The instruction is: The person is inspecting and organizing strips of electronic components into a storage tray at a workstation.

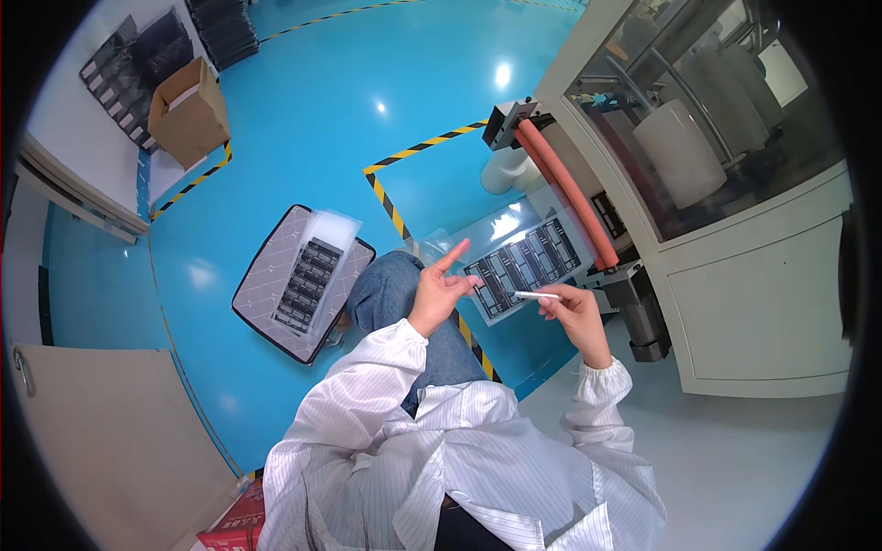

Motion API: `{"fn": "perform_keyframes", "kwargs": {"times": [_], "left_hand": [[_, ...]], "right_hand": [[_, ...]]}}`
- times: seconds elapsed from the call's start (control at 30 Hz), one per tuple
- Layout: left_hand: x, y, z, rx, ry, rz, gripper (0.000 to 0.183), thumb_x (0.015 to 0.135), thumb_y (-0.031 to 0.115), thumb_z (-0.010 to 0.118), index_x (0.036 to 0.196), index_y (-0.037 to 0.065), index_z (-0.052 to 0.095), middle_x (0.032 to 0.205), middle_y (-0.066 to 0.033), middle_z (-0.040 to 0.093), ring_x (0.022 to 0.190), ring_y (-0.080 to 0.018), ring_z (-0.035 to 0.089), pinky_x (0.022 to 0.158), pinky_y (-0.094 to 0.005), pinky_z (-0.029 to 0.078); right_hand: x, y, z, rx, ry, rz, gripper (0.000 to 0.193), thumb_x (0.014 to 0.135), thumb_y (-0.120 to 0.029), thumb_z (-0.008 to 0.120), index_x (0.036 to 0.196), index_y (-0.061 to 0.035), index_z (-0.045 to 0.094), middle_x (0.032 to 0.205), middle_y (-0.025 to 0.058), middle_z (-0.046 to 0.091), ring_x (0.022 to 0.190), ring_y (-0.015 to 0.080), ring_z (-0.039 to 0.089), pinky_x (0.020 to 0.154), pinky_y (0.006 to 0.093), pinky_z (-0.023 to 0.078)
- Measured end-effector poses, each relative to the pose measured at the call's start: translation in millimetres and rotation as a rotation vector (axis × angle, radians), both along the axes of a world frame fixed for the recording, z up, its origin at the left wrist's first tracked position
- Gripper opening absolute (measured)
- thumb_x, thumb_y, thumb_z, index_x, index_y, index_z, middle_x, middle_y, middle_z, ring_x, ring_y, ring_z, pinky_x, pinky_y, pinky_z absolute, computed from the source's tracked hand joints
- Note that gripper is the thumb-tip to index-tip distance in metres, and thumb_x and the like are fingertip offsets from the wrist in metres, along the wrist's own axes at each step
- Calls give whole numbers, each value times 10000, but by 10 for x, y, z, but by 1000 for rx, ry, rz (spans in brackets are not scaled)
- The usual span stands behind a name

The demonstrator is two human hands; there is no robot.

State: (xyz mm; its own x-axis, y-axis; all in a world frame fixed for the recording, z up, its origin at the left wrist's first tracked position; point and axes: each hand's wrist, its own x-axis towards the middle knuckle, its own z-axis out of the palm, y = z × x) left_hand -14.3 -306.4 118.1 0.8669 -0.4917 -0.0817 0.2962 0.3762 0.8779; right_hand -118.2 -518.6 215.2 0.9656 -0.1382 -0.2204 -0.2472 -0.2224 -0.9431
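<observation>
A clear film sheet with printed black panels (525, 268) hangs from the machine's roller toward me. My left hand (439, 296) is at its near left corner, index finger stretched out and thumb apart from it. The thumb tip overlaps the sheet's edge; whether it touches I cannot tell. Between the thumb and fingers of my right hand (581, 323) is a slim white stick-like tool (535, 295), held closed above the sheet's near right side. The tool's tip points left over the black panels; its exact kind does not show.
The red roller (571, 197) and machine housing (763, 294) stand at right. Left of my knee, a grey padded stool (266, 285) bears a stack of similar printed sheets (310, 283). A cardboard box (193, 119) stands far left. Yellow-black tape (390, 207) marks the blue floor.
</observation>
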Motion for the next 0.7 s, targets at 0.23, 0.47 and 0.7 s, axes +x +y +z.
{"fn": "perform_keyframes", "kwargs": {"times": [0.23,0.47,0.7], "left_hand": [[-32,140,-8,42,32,-39,654,842,-85,575,1436,91,368,1180,-101,613,792,-103,655,678,-225,530],[-87,267,44,66,-3,25,659,837,-83,584,1437,88,370,924,-52,672,747,-77,633,661,-217,516],[-118,411,-7,67,16,-24,673,830,-94,593,1439,36,338,1366,-69,491,840,-103,655,664,-215,505]], "right_hand": [[499,428,123,-641,-426,218,211,800,-39,680,1010,-53,693,752,94,616,679,204,580,617,302,466],[697,657,10,-897,-600,399,201,748,-24,682,946,-60,697,750,64,603,723,221,579,645,332,496],[726,519,18,-1088,-623,433,268,677,17,660,931,-58,702,746,51,593,766,209,573,666,320,515]]}}
